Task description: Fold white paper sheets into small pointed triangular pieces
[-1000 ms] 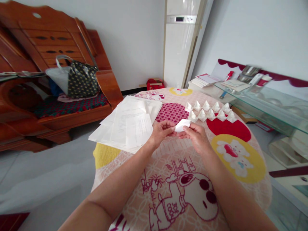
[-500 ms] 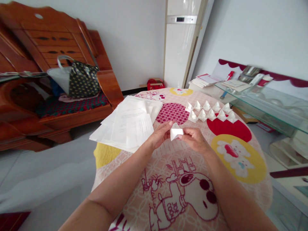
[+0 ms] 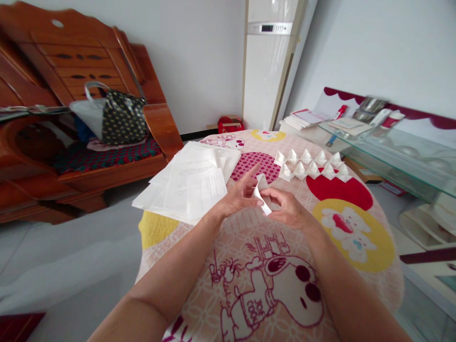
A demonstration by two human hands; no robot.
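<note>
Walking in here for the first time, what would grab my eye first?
Probably the small white folded paper between the left hand and right hand, above a tablecloth printed with cartoon figures. Next, perhaps, the two neat rows of pointed paper shapes at the table's far right, and the loose pile of white sheets on its left.

Round table under a patterned cloth
Stacked white sheets left; 10 folded paper shapes in 2 rows.
</note>
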